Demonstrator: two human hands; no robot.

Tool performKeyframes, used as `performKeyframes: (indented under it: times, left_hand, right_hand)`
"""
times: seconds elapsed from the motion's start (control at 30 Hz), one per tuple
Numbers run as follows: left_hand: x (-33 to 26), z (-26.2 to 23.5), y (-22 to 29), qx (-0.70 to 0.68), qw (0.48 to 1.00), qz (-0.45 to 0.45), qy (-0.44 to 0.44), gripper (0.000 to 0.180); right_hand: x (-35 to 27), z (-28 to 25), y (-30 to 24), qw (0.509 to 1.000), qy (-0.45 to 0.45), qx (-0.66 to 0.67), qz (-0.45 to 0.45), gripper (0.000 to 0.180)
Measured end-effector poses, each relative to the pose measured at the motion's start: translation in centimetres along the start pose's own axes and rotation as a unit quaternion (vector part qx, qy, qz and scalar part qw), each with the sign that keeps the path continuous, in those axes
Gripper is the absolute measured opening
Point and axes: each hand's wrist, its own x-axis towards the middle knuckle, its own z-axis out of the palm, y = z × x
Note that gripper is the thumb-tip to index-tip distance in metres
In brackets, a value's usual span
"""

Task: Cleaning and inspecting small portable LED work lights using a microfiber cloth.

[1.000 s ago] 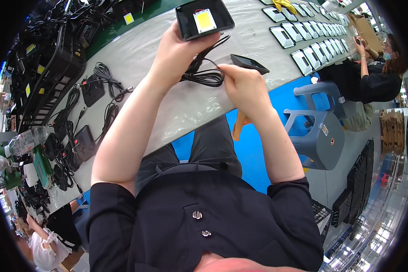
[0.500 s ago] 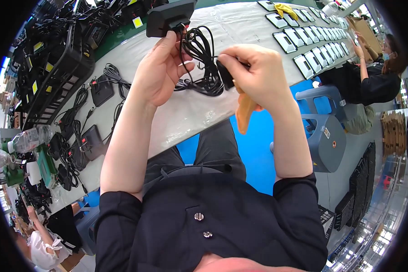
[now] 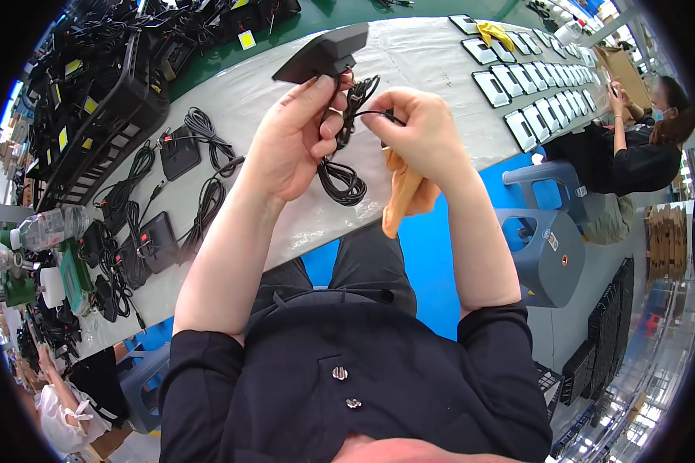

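While raised together, both hands grip: left hand [image 3: 293, 139] the black device [image 3: 320, 52], right hand [image 3: 417, 131] its cable [image 3: 344, 174].

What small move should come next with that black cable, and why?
Probably pass the pinched strand once more around the bundle. The left hand holds the black flat device with the coiled cable hanging loose below, and the right hand, an orange cloth tucked in it, pinches a strand.

Small yellow square labels [image 3: 246, 39] sit on the black devices stacked in the crates at the table's upper left. A brown cardboard box [image 3: 624, 71] stands at the far right end of the table, beside a seated co-worker. A small round sticker [image 3: 565, 260] marks the grey stool's side.
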Motion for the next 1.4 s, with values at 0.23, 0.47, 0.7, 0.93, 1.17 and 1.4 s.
performKeyframes:
  times: [0.23,0.47,0.7,0.93,1.17,1.4]
  left_hand:
    - [-0.3,-0.8,0.3,-0.069,0.997,-0.027,-0.037,0.061]
    - [-0.6,-1.5,1.0,-0.023,0.996,-0.066,-0.057,0.071]
    - [-0.7,-1.7,-0.7,-0.022,1.000,-0.019,-0.011,0.062]
    - [-1.4,-1.3,0.0,-0.076,0.996,-0.042,-0.033,0.054]
    - [-1.8,-2.3,1.9,-0.080,0.979,-0.116,-0.149,0.064]
    - [-3.1,-1.2,2.6,-0.005,0.991,-0.073,-0.114,0.057]
  right_hand:
    - [-0.3,-0.3,-1.8,0.998,-0.052,0.023,-0.009,0.047]
    - [0.3,-0.8,-0.7,0.996,-0.077,0.051,0.000,0.026]
    - [-1.4,-0.6,-2.3,0.996,-0.009,-0.012,-0.090,0.020]
    - [-1.4,-1.1,-2.0,0.928,0.132,-0.223,-0.266,0.008]
    - [-1.3,-3.0,-3.0,0.909,0.100,-0.292,-0.281,0.019]
    - [-2.3,-3.3,-3.9,0.843,0.129,-0.380,-0.357,0.020]
